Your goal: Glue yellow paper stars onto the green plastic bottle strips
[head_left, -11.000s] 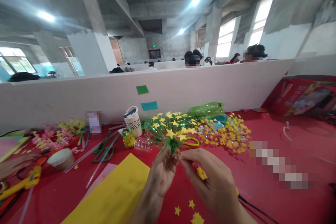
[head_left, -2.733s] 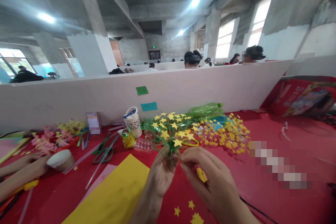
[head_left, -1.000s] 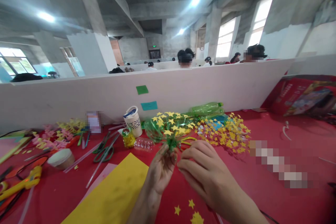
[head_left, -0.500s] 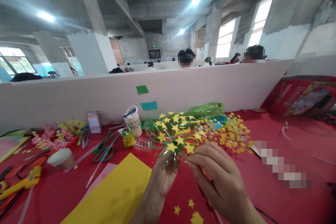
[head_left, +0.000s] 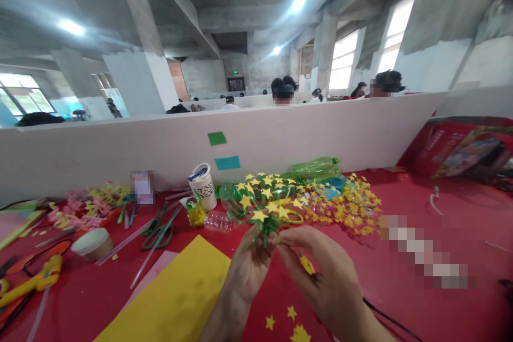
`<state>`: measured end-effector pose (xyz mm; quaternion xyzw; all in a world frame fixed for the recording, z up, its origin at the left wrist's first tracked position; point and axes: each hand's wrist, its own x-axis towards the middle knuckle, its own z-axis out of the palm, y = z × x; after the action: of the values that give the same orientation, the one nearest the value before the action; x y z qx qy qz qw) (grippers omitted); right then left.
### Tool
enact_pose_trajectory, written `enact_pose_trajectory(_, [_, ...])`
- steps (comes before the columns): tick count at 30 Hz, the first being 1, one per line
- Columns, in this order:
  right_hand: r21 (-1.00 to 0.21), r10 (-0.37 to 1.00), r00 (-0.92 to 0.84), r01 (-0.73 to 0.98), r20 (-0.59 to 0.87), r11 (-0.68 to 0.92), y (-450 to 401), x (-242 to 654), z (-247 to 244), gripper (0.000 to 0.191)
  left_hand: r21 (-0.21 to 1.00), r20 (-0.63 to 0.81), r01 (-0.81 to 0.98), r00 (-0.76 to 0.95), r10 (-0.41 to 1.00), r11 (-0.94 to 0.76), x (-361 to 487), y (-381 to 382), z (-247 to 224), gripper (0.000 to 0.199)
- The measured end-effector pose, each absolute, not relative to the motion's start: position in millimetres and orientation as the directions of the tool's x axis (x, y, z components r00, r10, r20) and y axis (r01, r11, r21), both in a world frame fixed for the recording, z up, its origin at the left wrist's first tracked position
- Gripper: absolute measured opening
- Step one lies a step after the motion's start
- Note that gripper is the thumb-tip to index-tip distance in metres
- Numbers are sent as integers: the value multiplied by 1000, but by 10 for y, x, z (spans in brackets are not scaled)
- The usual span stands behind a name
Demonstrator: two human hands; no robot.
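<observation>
nearest the camera there are a few loose stars (head_left: 292, 312) on the red table (head_left: 404, 256), and a big yellow sheet (head_left: 172, 294) off to the left. the left hand (head_left: 250, 264) is gripping the bunch (head_left: 265, 230) by its green base, stars fanned out on top, held up over the middle of the table. right hand (head_left: 326, 264) has thumb and finger pinched in right at the base. can't tell if there's anything between them tho.

what's just changed: the right fingertips have come in against the base and the fan of stars sits at a slightly different angle. looks to me like the bunch is getting turned and fiddled with in the grip, not put down.

there's a yellow tool (head_left: 306, 263) partly hidden by the right hand, can't see enough of it to say more. glue gun (head_left: 46, 273) is over on the left, then scissors (head_left: 162, 235) and the tub (head_left: 93, 246). behind the bunch you've got the cup (head_left: 204, 192), a star pile (head_left: 352, 206) and green bottles (head_left: 312, 170) near the white board (head_left: 120, 147). a few people (head_left: 282, 90) past that.
</observation>
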<state>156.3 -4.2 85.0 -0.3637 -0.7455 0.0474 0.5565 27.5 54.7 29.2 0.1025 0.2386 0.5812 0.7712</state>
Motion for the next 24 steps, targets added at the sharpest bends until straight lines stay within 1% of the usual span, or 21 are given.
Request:
enact_pose_trajectory(4, [-456,584,-108,518,805,724,-36,1557,854,19,425,-251,-849,222,942,313,257,555,302,24])
enact_pose_trajectory(10, [-441,575,-163,488,802,753,-48,1573,894,18,394,-241,-869,215,946,298,242,578,256,25])
enact_pose_trajectory(15, [-389,515,-208,443,831,808,-37,1568,872,18,395,-292,-865,201,935,309,251,581,258,22])
enact_pose_trajectory(17, [-401,522,-198,439,829,804,-40,1565,858,17,401,-302,-862,195,933,310,254,580,259,21])
enact_pose_trajectory(21, [-472,604,-176,471,777,745,-60,1559,868,16,416,-260,-864,185,948,282,253,579,262,19])
enact_pose_trajectory(24, [-487,627,-182,481,758,729,-76,1548,893,16,424,-267,-860,182,946,285,247,577,267,20])
